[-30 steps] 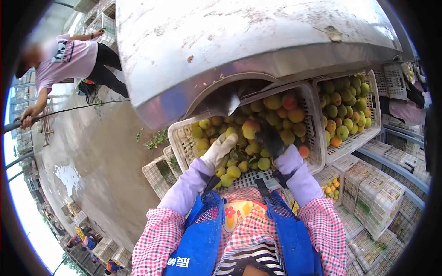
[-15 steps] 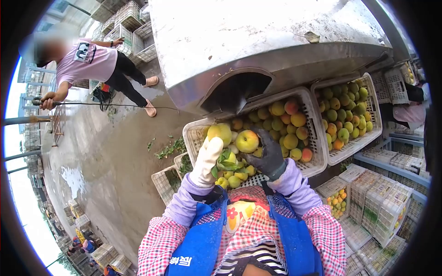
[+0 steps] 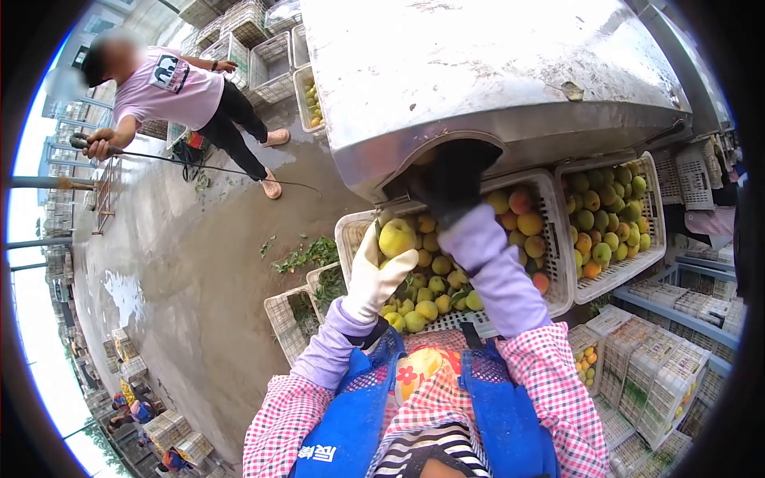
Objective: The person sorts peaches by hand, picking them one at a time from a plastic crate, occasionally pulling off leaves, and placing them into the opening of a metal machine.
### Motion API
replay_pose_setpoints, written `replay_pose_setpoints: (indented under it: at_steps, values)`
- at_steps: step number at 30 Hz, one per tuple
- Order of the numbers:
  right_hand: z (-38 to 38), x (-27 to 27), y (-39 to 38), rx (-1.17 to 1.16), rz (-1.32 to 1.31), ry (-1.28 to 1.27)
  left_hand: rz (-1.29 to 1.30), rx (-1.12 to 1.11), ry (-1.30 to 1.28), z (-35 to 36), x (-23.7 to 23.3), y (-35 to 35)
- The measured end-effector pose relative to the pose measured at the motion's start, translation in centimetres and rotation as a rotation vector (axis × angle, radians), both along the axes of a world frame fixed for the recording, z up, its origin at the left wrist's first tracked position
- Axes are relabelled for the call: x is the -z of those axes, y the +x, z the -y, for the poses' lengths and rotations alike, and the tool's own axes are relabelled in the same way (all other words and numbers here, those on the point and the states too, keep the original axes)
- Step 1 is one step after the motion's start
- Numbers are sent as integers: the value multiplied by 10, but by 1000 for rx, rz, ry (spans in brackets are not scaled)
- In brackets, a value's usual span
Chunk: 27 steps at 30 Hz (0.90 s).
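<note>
My left hand [image 3: 373, 275], in a white glove, is wrapped round a yellow-green fruit [image 3: 398, 237] at the left end of a white crate [image 3: 564, 263] full of similar fruits. My right hand [image 3: 454, 179], in a black glove, reaches up into the dark opening [image 3: 398, 187] in the side of a metal machine [image 3: 510, 119]. Its fingers are lost in shadow, so what they hold, if anything, is hidden. My right forearm passes over the crate.
A second crate of fruit [image 3: 658, 215] stands at the right. Smaller crates [image 3: 284, 319] and loose leaves [image 3: 307, 255] lie on the left. A person [image 3: 179, 92] holds a thin hose at the upper left. Stacked crates [image 3: 649, 382] fill the lower right.
My right hand has moved from the red-yellow fruit over the crate up into the machine's opening. The leafy fruit near my left hand is no longer visible there. The view has shifted slightly.
</note>
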State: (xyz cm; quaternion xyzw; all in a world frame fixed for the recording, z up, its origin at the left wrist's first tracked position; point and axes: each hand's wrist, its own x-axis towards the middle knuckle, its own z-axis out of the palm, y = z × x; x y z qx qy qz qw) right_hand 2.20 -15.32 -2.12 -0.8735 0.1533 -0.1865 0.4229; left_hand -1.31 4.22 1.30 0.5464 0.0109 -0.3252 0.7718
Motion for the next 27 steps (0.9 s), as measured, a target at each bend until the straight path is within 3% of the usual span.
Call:
replay_pose_setpoints:
  at_steps: [2, 3, 4, 7, 8, 11, 12, 15, 16, 19, 22, 25, 27]
  values:
    - [1, -50, -37, -183, 99, 185, 254, 45, 89, 2, 3, 0]
    - [-7, -45, -55, -213, 126, 39, 377, 65, 136, 3, 6, -1]
    - [-15, -36, -71, -238, 151, -107, 204, 1, -23, 6, 13, -6]
    - [-41, -13, -91, -152, 86, 320, 470, 162, 163, 14, 19, -4]
    - [-39, -12, -92, -140, 58, 314, 309, 143, 93, 20, 7, -8]
    - [-25, -20, -78, -17, 222, -159, 263, 92, 47, 22, 15, -9]
    - [-19, -12, -67, 45, 238, -370, 357, 229, 242, 9, 12, -3]
    - [-19, -13, -28, 40, 65, -412, 155, 45, 147, 9, 14, -3]
    - [-16, -11, -15, 16, -18, -379, 269, 132, 225, -1, 25, 1]
    - [-6, -16, -2, -91, -124, -233, -110, -87, 16, -3, 36, -2]
    - [5, -43, -22, -232, 10, -100, -154, -122, -171, -5, 54, 0]
    - [-9, -44, -68, -390, 166, -202, -378, -102, -447, -5, 40, 6]
    - [-30, -12, -100, -371, 81, -187, 464, 54, -75, -2, 48, -10]
